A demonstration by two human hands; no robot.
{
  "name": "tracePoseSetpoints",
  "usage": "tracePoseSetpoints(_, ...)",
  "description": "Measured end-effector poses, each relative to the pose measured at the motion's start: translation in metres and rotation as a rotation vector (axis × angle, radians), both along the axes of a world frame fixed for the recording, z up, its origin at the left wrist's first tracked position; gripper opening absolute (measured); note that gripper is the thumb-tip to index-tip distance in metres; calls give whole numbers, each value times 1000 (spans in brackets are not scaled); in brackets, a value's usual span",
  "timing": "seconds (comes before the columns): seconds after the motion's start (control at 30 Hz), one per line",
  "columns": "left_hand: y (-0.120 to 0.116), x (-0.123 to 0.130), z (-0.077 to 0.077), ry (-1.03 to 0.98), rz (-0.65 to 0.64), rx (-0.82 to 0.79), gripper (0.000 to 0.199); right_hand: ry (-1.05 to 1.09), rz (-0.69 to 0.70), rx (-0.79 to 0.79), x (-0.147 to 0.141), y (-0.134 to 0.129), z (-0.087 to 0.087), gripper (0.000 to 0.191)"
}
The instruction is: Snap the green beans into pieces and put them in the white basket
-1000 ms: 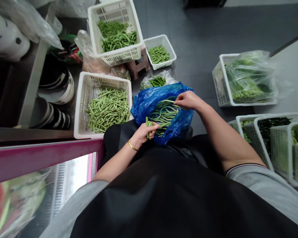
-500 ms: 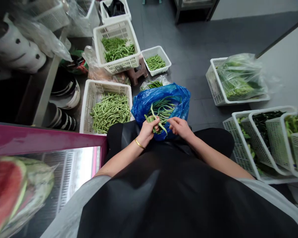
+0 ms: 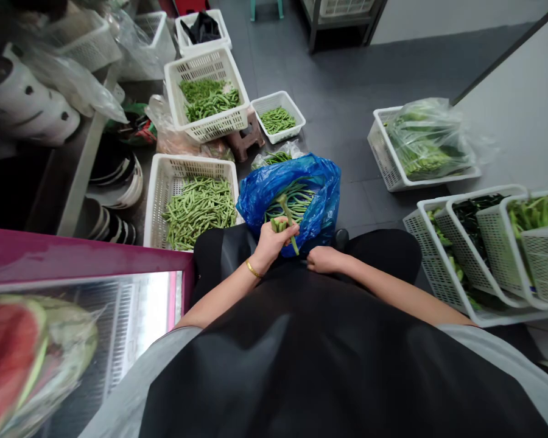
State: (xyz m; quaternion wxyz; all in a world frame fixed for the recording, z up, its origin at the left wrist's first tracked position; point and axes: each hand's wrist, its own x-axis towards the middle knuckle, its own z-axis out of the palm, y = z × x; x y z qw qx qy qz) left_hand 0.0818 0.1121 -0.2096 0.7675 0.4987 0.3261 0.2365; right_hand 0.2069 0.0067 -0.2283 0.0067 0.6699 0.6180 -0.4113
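Note:
My left hand (image 3: 269, 242), with a gold bangle at its wrist, is closed round a small bunch of green beans (image 3: 280, 225). One bean slants across its thumb, with its lower end pointing toward my lap. Below this hand a blue plastic bag (image 3: 326, 204) lies open between my knees, with long green beans (image 3: 301, 198) inside. My right hand (image 3: 325, 260) is curled closed near the bag's lower right edge, close to my black apron. Its fingertips are turned away, so anything in them is hidden.
At left stands a white basket (image 3: 149, 204) of bean pieces (image 3: 201, 210). Beyond it are a raised basket (image 3: 176, 100) of greens and a small bean tray (image 3: 301, 123). Several crates (image 3: 456, 267) of vegetables stand at right. A pink-edged cabinet (image 3: 86, 258) borders my left arm.
My right hand has drawn back from beside the left hand, down toward my lap, and curled up. The left hand still grips beans, now tilted differently. The whole view has shifted slightly.

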Motion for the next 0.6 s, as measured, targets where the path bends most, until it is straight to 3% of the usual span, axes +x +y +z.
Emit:
tracePoseSetpoints(0.1, 3, -6, 8, 59, -154, -16, 31, 74, -118, 23, 21, 8, 6, 10)
tracePoseSetpoints(0.23, 7, -9, 6, 141, -362, -48, 33, 657, -589, 239, 45, 29, 36, 39)
tracePoseSetpoints(0.33, 7, -9, 1, 185, -408, -89, 33, 825, -824, 404, 48, 40, 49, 37)
tracePoseSetpoints(0.47, 9, -10, -2, 168, -235, -226, 36, 882, -1068, 525, 32, 38, 37, 37)
tracePoseSetpoints(0.6, 25, -7, -6, -34, 106, -328, 38, 985, -1183, 487, 6, 25, 22, 40)
